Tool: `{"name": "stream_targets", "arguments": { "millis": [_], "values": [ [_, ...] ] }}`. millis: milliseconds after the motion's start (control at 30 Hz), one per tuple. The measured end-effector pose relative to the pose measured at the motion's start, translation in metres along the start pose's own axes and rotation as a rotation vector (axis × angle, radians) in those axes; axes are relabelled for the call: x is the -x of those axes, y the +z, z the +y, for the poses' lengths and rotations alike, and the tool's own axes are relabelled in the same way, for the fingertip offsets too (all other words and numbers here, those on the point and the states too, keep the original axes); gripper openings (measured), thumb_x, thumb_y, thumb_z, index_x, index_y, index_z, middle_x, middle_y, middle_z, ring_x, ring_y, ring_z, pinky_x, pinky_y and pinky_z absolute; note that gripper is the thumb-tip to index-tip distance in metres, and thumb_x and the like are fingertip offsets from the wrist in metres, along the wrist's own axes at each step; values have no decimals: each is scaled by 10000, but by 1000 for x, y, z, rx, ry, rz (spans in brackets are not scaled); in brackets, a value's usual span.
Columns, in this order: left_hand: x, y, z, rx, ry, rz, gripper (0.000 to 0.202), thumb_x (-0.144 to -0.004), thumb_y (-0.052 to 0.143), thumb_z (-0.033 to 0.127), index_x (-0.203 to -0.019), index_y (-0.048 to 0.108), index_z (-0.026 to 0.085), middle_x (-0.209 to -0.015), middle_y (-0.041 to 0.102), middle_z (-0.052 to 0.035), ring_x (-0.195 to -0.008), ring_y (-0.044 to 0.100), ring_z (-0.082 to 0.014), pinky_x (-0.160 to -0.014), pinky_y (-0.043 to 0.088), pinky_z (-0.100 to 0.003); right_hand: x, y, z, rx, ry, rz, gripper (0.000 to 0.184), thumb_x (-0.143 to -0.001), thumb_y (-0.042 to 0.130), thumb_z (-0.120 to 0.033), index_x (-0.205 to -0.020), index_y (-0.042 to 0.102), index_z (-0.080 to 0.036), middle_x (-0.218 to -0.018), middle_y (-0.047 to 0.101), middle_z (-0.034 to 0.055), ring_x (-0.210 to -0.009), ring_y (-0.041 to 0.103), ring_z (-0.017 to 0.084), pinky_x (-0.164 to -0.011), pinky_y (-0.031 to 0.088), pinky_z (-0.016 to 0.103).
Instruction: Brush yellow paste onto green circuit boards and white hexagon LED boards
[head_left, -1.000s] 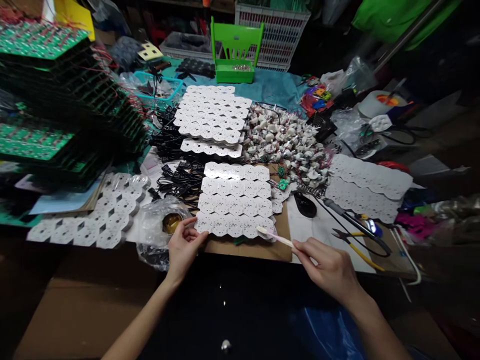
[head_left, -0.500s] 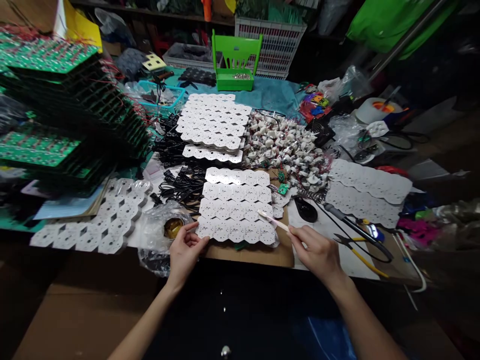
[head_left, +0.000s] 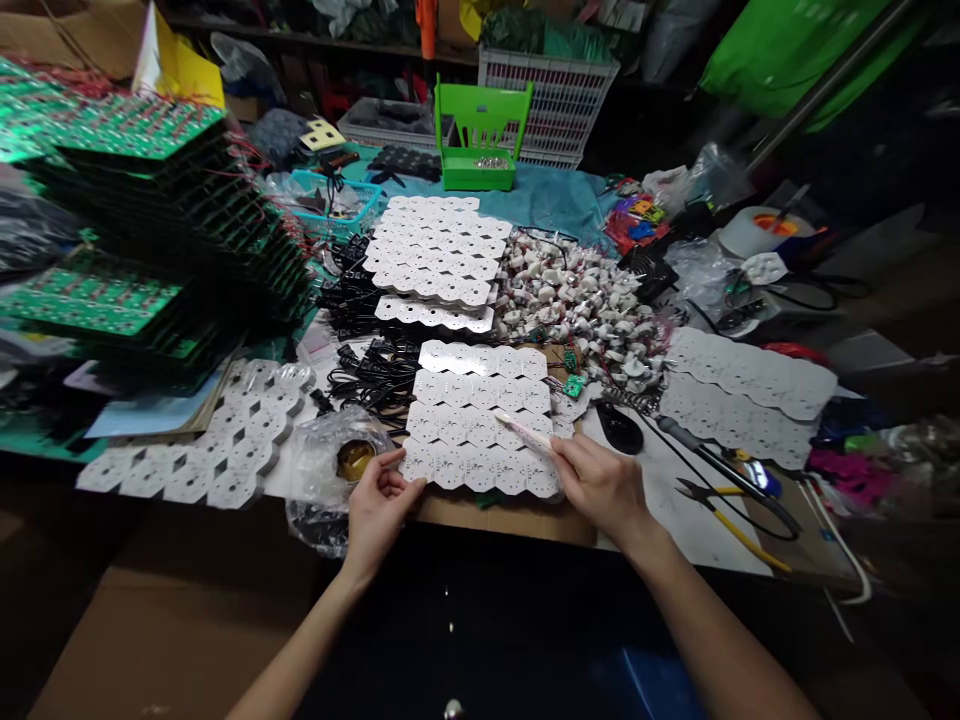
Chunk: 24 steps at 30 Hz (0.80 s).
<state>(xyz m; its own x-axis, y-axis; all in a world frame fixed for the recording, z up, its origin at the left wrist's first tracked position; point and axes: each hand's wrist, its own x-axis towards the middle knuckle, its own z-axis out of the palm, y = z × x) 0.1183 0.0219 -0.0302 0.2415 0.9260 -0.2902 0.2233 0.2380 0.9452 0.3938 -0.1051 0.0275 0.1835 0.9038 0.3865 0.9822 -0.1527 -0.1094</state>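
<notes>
Fingers of the left hand (head_left: 381,505) curl at the near-left corner of the white board (head_left: 480,425) (pinch or mere touch: cannot tell); right hand (head_left: 606,490), at the board's right edge, grips a brush (head_left: 526,434). Step in hand looks like brushing this board, which lies between the hands, brush head over its middle; continuing would call for light strokes, corner steadied. White stack (head_left: 439,250) sits just beyond.
</notes>
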Motion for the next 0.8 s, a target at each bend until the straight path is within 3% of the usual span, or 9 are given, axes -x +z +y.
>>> {"name": "stream_targets", "arguments": {
  "millis": [200, 467, 667, 800],
  "values": [
    [-2, 0, -7, 5, 10, -10, 605, -704, 789, 413, -1204, 554, 167, -642, 566, 52, -573, 533, -127, -556, 455, -241, -8, -2, -16, -111, -88, -53, 255, -986, 496, -257, -863, 712, -202, -682, 640, -4, -589, 558, 91, -552, 280, 252],
    [-1, 1, -8, 13, 14, -16, 584, -707, 772, 418, -1194, 560, 177, -642, 560, 57, -562, 529, -127, -555, 438, -243, -31, 9, -26, -57, -105, -25, 301, -991, 450, -247, -840, 704, -186, -672, 635, 14, -563, 510, 96, -535, 230, 264],
    [1, 2, -5, 20, 26, -2, 547, -716, 768, 408, -1171, 568, 180, -642, 549, 59, -564, 527, -128, -555, 426, -243, -33, 11, -44, -87, -206, -100, 314, -995, 445, -247, -790, 677, -193, -656, 615, 11, -540, 487, 96, -535, 215, 284],
    [1, 2, -6, 15, 39, -7, 541, -732, 761, 401, -1182, 563, 177, -652, 544, 58, -566, 521, -122, -559, 427, -242, -42, 22, -45, -68, -192, -119, 293, -985, 450, -236, -807, 679, -195, -668, 604, 9, -562, 484, 95, -535, 193, 295]
  ]
}}
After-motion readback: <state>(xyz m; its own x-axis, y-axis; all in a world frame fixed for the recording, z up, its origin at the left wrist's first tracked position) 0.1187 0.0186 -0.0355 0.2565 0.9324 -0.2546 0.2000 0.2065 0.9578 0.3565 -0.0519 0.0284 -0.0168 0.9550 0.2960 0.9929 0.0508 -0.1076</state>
